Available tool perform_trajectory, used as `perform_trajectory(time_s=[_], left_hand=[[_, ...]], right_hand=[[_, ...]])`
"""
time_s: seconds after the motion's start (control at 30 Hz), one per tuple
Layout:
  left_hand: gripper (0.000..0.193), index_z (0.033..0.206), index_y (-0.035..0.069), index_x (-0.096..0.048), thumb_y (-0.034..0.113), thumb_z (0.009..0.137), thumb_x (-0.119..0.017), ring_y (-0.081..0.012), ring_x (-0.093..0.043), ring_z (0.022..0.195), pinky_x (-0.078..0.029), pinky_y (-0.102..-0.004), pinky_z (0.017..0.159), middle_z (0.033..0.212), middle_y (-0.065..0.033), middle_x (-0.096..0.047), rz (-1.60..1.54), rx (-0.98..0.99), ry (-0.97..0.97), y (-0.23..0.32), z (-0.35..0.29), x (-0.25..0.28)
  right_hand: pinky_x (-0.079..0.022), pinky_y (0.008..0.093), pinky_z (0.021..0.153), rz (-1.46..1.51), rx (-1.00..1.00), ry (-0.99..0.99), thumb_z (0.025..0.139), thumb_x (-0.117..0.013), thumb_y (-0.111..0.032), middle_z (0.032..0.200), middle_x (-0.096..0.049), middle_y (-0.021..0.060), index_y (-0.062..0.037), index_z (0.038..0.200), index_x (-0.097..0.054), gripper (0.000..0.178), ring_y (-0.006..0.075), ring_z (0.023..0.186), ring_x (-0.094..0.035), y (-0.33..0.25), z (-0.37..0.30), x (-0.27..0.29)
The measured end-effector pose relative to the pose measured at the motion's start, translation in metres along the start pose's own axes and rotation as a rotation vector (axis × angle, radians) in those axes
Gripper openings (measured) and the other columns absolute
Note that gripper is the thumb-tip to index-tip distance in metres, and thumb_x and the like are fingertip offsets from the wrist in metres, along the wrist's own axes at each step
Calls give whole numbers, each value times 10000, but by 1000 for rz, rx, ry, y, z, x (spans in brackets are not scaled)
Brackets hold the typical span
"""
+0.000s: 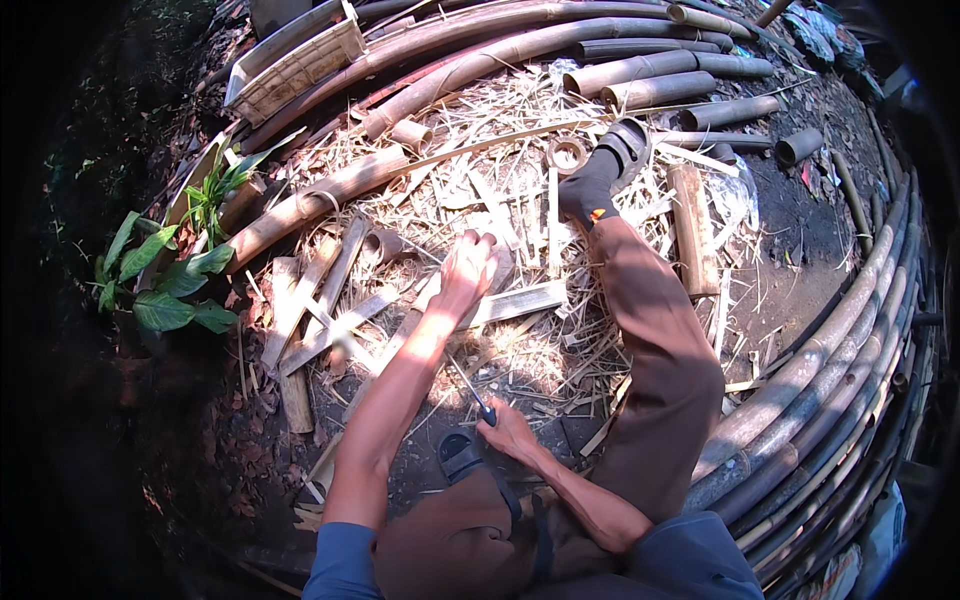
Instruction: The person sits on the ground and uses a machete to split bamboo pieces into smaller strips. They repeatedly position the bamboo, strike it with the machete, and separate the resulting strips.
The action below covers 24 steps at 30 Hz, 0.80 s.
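Observation:
My left hand [467, 272] is out in front, its fingers curled down over a grey-brown piece of wood or bamboo [500, 272]. Bright sun washes out the fingers, and part of that piece is hidden under the hand and forearm. Beside it lies a pale split bamboo slat [520, 302]. Closer to my body, my right hand [510, 432] is closed round the dark blue handle of a thin tool [465, 380]. Its narrow metal shaft points forward and left, toward my left forearm. Whether it is a blade or a plain rod I cannot make out.
Shavings [530, 360] and split bamboo offcuts [345, 320] cover the ground. Long bamboo poles [830, 370] curve along the right, with more culms [650, 80] at the back. A plastic crate [300, 65] stands far left, near a leafy plant [165, 290]. My sandalled foot [610, 165] is ahead.

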State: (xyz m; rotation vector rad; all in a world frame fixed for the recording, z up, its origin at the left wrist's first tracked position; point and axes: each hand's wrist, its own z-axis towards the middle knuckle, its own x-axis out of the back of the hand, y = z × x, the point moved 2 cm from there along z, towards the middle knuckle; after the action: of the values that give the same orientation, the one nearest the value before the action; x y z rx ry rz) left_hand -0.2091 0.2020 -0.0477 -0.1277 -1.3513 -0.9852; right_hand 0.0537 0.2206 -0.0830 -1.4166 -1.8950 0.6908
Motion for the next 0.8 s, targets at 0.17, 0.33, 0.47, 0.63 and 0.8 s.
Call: perform_trajectory(time_s=[0.17, 0.33, 0.47, 0.63, 0.8], left_hand=[[786, 1389, -20, -366, 465, 829, -629, -302, -576, 969, -404, -509, 877, 1030, -143, -621, 501, 417, 52, -33, 65, -108], [730, 1367, -78, -336, 286, 821, -656, -231, -608, 789, -459, -403, 750, 873, -116, -638, -187, 647, 80, -112, 75, -116], [720, 1435, -103, -258, -82, 805, -604, -124, -567, 879, -481, -263, 722, 983, -97, -593, -960, 756, 424, -83, 75, -54], [351, 1219, 48, -501, 145, 915, -647, -151, -617, 871, -510, -302, 742, 1008, -48, -615, -1219, 768, 527, -26, -34, 89], [388, 1298, 61, -456, 124, 946, -607, -257, -624, 1072, -525, -397, 886, 1179, -150, -617, -1001, 923, 815, -11, -154, 119]], right_hand=[[-482, 399, 617, 42, 73, 71, 827, -620, -214, 685, -596, 150, -36, 1015, -572, 264, 274, 631, -619, 18, 9, -5], [-493, 415, 688, 119, 44, 20, 823, -642, -228, 770, -628, 195, -41, 1041, -581, 294, 324, 722, -652, 15, 6, -20], [-500, 439, 704, 110, 65, 84, 817, -643, -240, 782, -635, 204, -46, 1032, -592, 294, 364, 751, -657, 19, 7, -12], [-511, 415, 756, 157, 48, 105, 819, -647, -290, 876, -660, 206, -44, 1079, -590, 362, 347, 846, -665, 5, 11, -5], [-509, 393, 745, 118, 127, 141, 841, -639, -298, 837, -661, 175, -25, 1301, -489, 556, 286, 818, -669, 8, 10, -3]])
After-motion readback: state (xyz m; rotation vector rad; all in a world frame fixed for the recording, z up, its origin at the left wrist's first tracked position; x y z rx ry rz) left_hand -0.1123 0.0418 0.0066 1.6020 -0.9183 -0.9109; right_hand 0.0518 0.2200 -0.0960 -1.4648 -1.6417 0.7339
